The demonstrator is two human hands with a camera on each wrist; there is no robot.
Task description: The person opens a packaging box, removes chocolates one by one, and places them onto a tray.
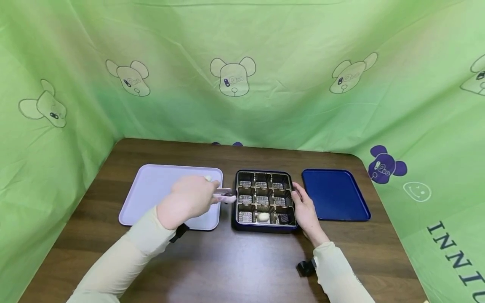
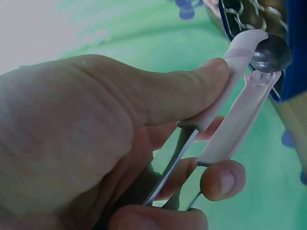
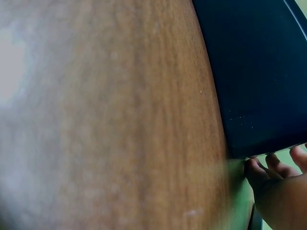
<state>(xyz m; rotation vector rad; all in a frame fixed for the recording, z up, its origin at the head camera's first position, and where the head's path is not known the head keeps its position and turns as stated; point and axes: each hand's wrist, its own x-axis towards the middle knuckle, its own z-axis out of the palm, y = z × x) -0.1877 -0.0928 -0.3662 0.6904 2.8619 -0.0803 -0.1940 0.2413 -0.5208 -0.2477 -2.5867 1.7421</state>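
My left hand [image 1: 189, 197] grips a pair of tongs [image 2: 232, 122] with pale pink, paw-like tips. Between those tips sits a dark, shiny ball [image 2: 271, 53], probably chocolate, at the left rim of the box in the head view. The dark blue box [image 1: 265, 228] has a divided gold-and-black insert with three rows of compartments. In its front row, a cream-white ball [image 1: 263, 217] lies in the middle compartment and a dark square piece [image 1: 283, 219] in the right one. My right hand [image 1: 307, 214] rests its fingers and thumb against the box's right wall.
Left of the box lies a lilac tray [image 1: 151, 191], partly covered by my left hand; a small whitish piece [image 1: 208, 178] shows beyond the hand. A flat blue lid [image 1: 337, 195] lies to the right on the brown wooden table [image 1: 227, 261]. Green printed cloth [image 1: 288, 109] surrounds the table.
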